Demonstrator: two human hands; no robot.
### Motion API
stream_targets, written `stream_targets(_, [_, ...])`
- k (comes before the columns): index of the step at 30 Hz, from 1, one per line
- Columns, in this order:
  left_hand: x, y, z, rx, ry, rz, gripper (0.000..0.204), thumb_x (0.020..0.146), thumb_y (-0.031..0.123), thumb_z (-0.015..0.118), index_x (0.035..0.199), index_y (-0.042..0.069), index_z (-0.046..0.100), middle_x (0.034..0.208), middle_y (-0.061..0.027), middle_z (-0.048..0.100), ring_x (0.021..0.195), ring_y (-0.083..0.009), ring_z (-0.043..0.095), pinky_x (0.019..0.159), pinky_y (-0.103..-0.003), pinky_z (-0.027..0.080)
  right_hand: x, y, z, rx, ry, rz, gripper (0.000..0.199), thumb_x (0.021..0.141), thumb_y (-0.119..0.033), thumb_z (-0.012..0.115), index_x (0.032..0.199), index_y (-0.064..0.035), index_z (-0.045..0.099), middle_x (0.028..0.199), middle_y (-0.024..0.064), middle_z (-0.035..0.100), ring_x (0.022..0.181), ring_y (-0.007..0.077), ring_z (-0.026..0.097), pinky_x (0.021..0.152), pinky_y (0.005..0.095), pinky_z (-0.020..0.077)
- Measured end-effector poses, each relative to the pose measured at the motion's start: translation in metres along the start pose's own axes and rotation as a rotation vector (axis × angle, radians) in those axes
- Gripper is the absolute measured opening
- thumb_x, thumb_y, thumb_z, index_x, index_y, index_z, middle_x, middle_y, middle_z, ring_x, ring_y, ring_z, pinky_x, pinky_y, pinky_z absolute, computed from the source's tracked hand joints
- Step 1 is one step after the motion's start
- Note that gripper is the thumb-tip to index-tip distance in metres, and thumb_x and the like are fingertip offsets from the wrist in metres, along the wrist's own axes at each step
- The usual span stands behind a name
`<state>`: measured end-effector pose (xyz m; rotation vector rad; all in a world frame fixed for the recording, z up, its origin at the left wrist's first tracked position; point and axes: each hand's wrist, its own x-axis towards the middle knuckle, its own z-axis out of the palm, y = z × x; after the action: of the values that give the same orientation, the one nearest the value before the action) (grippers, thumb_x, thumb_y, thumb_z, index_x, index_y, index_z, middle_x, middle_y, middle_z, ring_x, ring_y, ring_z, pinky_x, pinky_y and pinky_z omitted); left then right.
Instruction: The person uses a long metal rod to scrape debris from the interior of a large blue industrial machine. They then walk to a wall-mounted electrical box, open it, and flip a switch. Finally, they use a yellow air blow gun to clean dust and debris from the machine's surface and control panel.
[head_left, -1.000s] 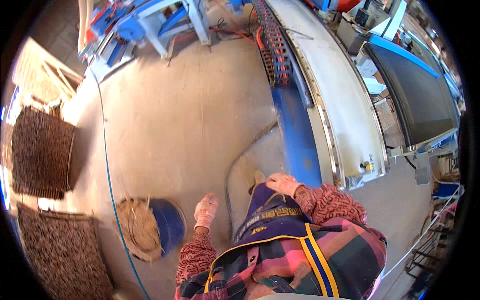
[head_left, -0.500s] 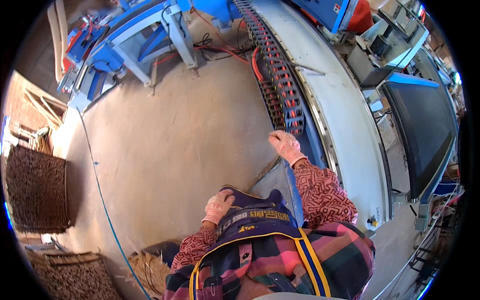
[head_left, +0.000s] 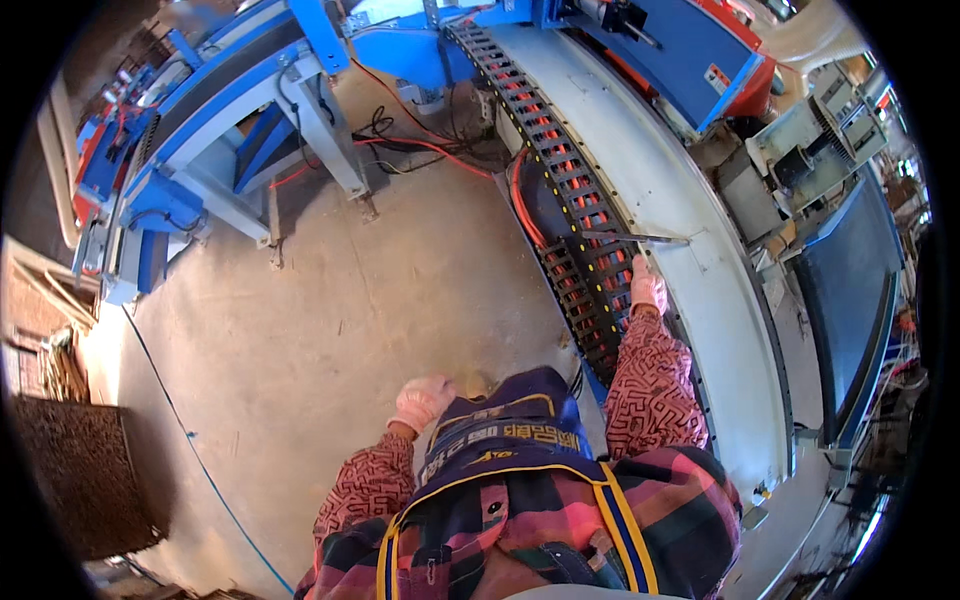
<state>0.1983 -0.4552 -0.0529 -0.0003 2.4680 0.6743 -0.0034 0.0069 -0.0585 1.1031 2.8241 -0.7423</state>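
My right hand [head_left: 648, 287], in a pale pink knit glove, reaches forward to the metal edge of a long white machine bed [head_left: 715, 300]. Its fingers look stretched out, with nothing visible in them. Just beyond the fingertips, a thin dark metal bar [head_left: 640, 238] sticks out across the bed's edge. Beside that hand runs a black cable chain [head_left: 560, 160] with red lines inside. My left hand [head_left: 423, 402], gloved the same way, hangs beside my dark blue apron [head_left: 510, 425]. Blur hides how its fingers are set, and no object shows in it.
A blue and grey machine frame [head_left: 300, 120] stands on the floor ahead left. Red hose and black cables [head_left: 430, 145] lie near its legs. A blue line [head_left: 190, 435] crosses the floor at left, near a brown stack [head_left: 80, 480]. A dark sloping panel [head_left: 850, 290] stands far right.
My right hand has moved forward and right, from the cable chain's near end to the bed's edge by the bar. The view has shifted forward along the machine. My left hand has swung slightly left.
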Motion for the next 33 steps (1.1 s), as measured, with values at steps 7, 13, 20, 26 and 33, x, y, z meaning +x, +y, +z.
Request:
stream_targets(7, [0.106,-0.014,-0.11,-0.021,0.017,0.018,0.042,0.091,0.04,0.057,0.126,0.017,0.065,0.121,-0.0118,0.068,0.11,-0.033,0.064,0.095,-0.043,0.05,0.04,-0.064,0.035,0.087,-0.003,0.356,0.092,0.087,-0.077,0.041,0.115,0.0069,0.067,0.115,0.029,0.066,0.113,0.0408,0.062,0.094,0.0498,0.0458])
stream_targets(13, [0.159,-0.005,-0.155,-0.071,-0.047,0.092,0.046,0.09,0.041,0.06,0.127,0.013,0.063,0.124,-0.0152,0.066,0.112,-0.0344,0.063,0.096,-0.042,0.049,0.065,-0.045,0.055,-0.224,0.07,-0.022,0.026,0.093,-0.026,0.05,0.105,-0.014,0.07,0.1,0.0199,0.07,0.094,0.0395,0.067,0.079,0.0495,0.0516])
stream_targets(20, [0.26,-0.026,-0.19,-0.04,-0.325,0.401,0.042,0.095,0.036,0.058,0.127,0.01,0.063,0.121,-0.0157,0.067,0.11,-0.0307,0.065,0.096,-0.039,0.049,-0.002,-0.069,0.012,1.379,0.468,0.516,0.005,0.088,-0.013,0.065,0.087,-0.0092,0.068,0.08,0.0049,0.066,0.078,0.0214,0.062,0.077,0.0313,0.047])
stream_targets(26, [0.257,0.077,-0.214,0.174,-0.686,0.817,0.042,0.094,0.034,0.062,0.128,0.008,0.062,0.12,-0.0153,0.067,0.113,-0.0295,0.063,0.096,-0.037,0.049,-0.213,-0.122,0.008,1.611,0.576,0.033,0.034,0.091,-0.027,0.071,0.102,0.0049,0.069,0.096,0.0086,0.068,0.085,0.0185,0.061,0.084,0.0312,0.0464])
stream_targets(33, [0.088,0.132,-0.125,0.518,-1.118,1.184,0.042,0.09,0.033,0.065,0.127,0.012,0.064,0.117,-0.0164,0.069,0.114,-0.0332,0.064,0.094,-0.041,0.05,-0.426,-0.155,0.072,1.612,0.843,0.659,0.027,0.09,-0.019,0.072,0.111,-0.0032,0.073,0.106,0.0075,0.073,0.098,0.0171,0.066,0.095,0.0296,0.0486])
